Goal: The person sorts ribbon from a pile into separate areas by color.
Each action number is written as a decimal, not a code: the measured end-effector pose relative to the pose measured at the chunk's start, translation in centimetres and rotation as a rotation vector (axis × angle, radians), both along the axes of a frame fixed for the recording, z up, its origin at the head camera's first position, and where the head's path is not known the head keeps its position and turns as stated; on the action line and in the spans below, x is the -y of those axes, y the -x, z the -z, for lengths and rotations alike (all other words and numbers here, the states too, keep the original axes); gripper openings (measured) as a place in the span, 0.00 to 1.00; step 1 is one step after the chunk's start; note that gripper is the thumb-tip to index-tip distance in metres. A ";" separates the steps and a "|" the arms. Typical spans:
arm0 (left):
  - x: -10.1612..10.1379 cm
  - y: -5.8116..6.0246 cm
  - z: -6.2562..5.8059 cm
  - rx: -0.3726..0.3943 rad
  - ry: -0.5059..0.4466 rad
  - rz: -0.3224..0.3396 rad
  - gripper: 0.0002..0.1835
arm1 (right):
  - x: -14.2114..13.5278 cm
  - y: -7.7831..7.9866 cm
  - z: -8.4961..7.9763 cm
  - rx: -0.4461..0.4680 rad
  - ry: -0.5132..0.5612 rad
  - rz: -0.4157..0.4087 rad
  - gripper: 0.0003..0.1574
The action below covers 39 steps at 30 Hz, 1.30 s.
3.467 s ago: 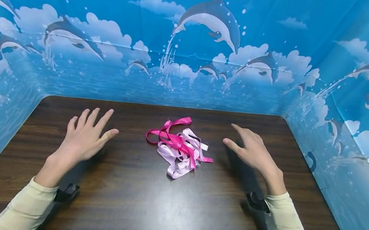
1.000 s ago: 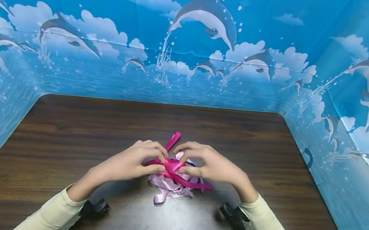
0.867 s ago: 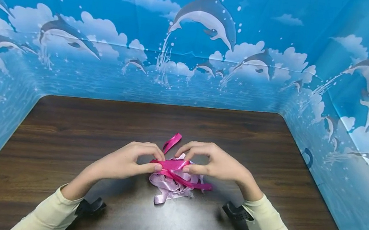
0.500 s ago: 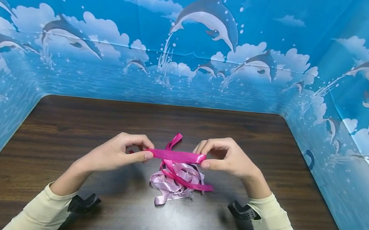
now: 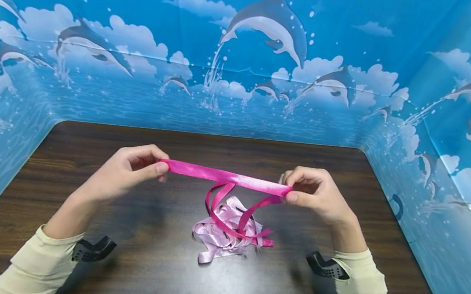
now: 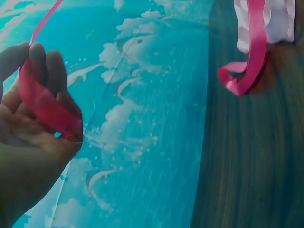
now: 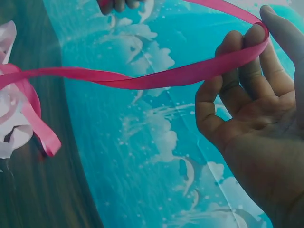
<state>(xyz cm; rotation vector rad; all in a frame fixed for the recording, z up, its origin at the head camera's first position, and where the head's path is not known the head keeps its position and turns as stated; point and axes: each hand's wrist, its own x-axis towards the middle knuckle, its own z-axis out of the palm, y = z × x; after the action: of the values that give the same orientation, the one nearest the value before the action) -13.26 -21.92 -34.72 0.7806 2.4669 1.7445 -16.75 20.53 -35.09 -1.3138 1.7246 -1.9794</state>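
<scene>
Stretched from the left hand (image 5: 120, 172) to the right hand (image 5: 320, 194), a hot-pink satin ribbon (image 5: 226, 177) bars the middle, its tails looping down to lilac satin ribbons (image 5: 210, 237); wood-grain tabletop (image 5: 154, 271) offers room in front and on either side of these, with dolphin-print backdrop (image 5: 133, 102) closing the rear

Pinches a hot-pink satin ribbon (image 7: 185, 75) between thumb and fingertips of the right hand (image 7: 263, 116), bent sharply at the grip. Leads one length up and leftward from the fingertips, another across the curled fingers and far left with a twist. Shows, well left of the hand, a pale ribbon tangle (image 7: 10, 102) with a pink tail (image 7: 42, 130), on a dark wood-grain table (image 7: 57, 190). Includes, above-left, partial left-hand fingers (image 7: 118, 4); behind, a blue dolphin-print sheet (image 7: 137, 142).
</scene>
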 end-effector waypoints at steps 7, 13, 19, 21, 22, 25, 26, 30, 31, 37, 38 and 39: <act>1.6 0.6 -0.2 -0.016 -0.069 -0.135 0.06 | -1.6 0.3 -0.3 -0.004 0.026 0.027 0.07; 3.1 1.3 -0.4 -0.016 -0.184 -0.215 0.08 | -3.4 0.7 -0.6 0.010 -0.036 0.097 0.04; 4.9 2.0 0.1 -0.014 -0.321 -0.300 0.09 | -5.6 0.9 -0.7 -0.004 -0.127 0.250 0.08; 5.5 2.3 0.5 -0.004 -0.352 -0.324 0.09 | -6.2 0.9 -0.7 0.006 -0.126 0.297 0.09; 5.8 2.5 0.6 -0.002 -0.355 -0.337 0.10 | -6.4 1.0 -0.7 0.013 -0.123 0.317 0.09; 6.5 2.9 1.2 0.015 -0.361 -0.376 0.11 | -6.9 1.3 -0.6 0.040 -0.114 0.351 0.08; 6.7 3.1 1.4 0.022 -0.356 -0.387 0.11 | -7.0 1.4 -0.5 0.051 -0.112 0.353 0.07; 7.5 3.5 2.1 0.052 -0.334 -0.430 0.12 | -7.5 2.0 0.1 0.099 -0.121 0.384 0.04; 7.7 3.6 2.3 0.059 -0.329 -0.441 0.12 | -7.6 2.2 0.3 0.110 -0.122 0.398 0.04; 8.5 4.2 3.4 0.084 -0.286 -0.501 0.13 | -8.3 3.3 1.8 0.228 -0.034 0.489 0.05; 8.7 4.3 3.6 0.088 -0.278 -0.508 0.13 | -8.3 3.5 2.1 0.257 0.003 0.497 0.06; 8.7 4.4 3.8 0.093 -0.279 -0.512 0.14 | -8.4 3.7 2.4 0.286 0.044 0.498 0.06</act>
<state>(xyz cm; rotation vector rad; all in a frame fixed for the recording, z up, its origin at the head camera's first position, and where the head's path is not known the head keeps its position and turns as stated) -17.65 -30.66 -38.51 0.0541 2.5445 2.2547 -20.40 28.91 -37.45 -0.5975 2.0042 -2.3262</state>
